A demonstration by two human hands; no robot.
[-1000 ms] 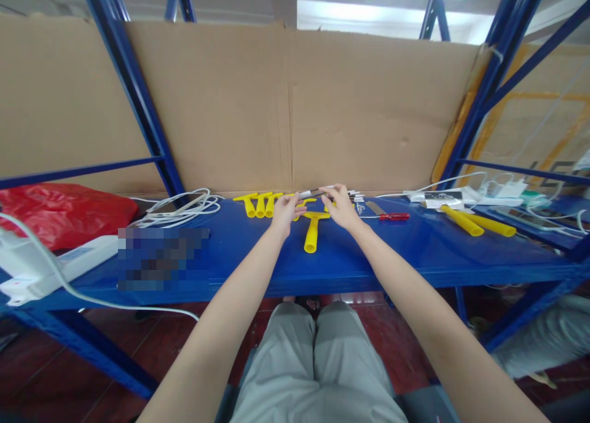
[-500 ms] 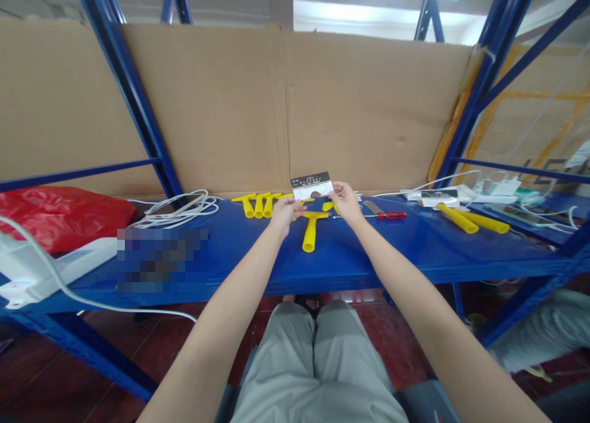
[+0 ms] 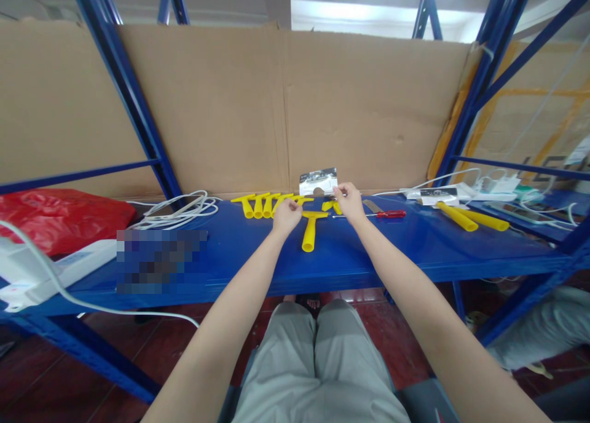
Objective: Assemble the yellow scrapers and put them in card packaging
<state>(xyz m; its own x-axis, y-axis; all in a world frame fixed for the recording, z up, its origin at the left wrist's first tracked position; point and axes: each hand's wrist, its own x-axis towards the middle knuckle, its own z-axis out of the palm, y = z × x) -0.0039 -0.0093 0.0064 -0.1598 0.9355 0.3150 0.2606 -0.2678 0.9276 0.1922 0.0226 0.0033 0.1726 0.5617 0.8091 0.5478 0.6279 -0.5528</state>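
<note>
My right hand [image 3: 349, 201] pinches the lower right corner of a small black-and-white packet [image 3: 318, 182], held up above the table with a dark notch at its lower edge. To its left, my left hand [image 3: 288, 216] is closed with fingertips together, apart from the packet; whatever it may hold is too small to make out. Below and between the hands, a yellow T-shaped plastic handle [image 3: 309, 235] lies on the blue table [image 3: 249, 260]. Several similar yellow handles [image 3: 258, 206] form a row behind my left hand. Small yellow pieces [image 3: 330, 206] lie near my right fingers.
A red-handled screwdriver [image 3: 391, 214] and a flat metal strip [image 3: 372, 208] lie right of my right hand. Further right are two yellow tubular handles [image 3: 479, 219] and another packet [image 3: 437, 196]. At left are coiled white cable [image 3: 187, 209], a red bag [image 3: 64, 217] and a power strip [image 3: 87, 260].
My left hand has let go of the packet and drawn slightly down, fingers closing. My right hand alone now holds the packet, which has shifted a little right and up.
</note>
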